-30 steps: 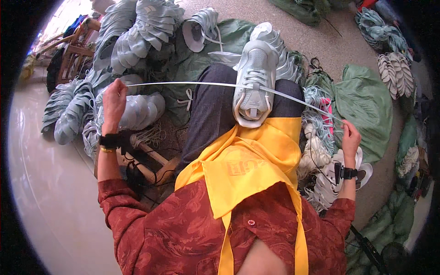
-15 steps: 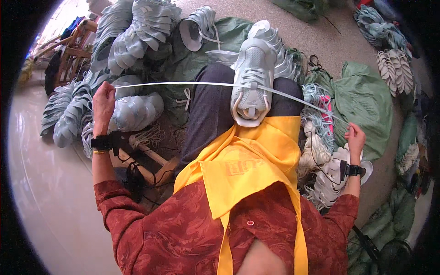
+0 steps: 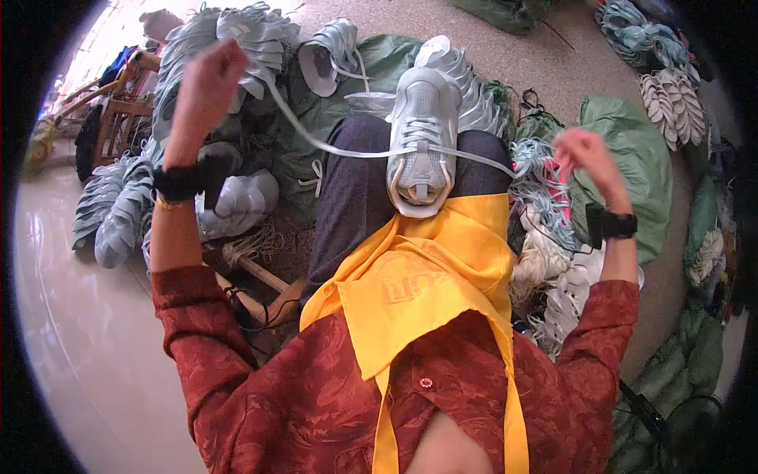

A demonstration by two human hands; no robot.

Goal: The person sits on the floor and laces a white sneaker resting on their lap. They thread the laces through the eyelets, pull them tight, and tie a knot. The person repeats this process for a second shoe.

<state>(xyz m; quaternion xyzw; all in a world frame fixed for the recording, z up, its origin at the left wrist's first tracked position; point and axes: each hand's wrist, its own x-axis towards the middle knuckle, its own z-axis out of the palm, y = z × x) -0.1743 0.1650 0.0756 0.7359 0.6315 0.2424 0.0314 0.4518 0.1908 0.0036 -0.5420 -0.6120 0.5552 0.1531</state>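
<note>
A pale grey-blue shoe upper [image 3: 424, 118] lies across my knees, its toe pointing away from me. A flat white shoelace [image 3: 347, 152] runs through its top eyelets and out on both sides. Raised at the far left, my left hand [image 3: 207, 91] is closed and smeared by motion; the left length of lace curves slackly up to it. On the right, my right hand [image 3: 591, 164] is held up with bent, pinched fingers. The other length of lace leads toward it, though its end is blurred against the bundled laces [image 3: 541, 178].
Stacked shoe uppers [image 3: 229, 59] fill the left side, beside a wooden chair [image 3: 122, 118]. More uppers [image 3: 466, 79] stand beyond my knees. Green sacks [image 3: 624, 174] and white uppers [image 3: 564, 304] are at the right. A wooden stool frame [image 3: 264, 276] sits beside my left leg.
My left hand has moved up and away, and my right hand up and inward. The lace, stretched taut before, now hangs slack on the left. The shoe upper stays on my knees.
</note>
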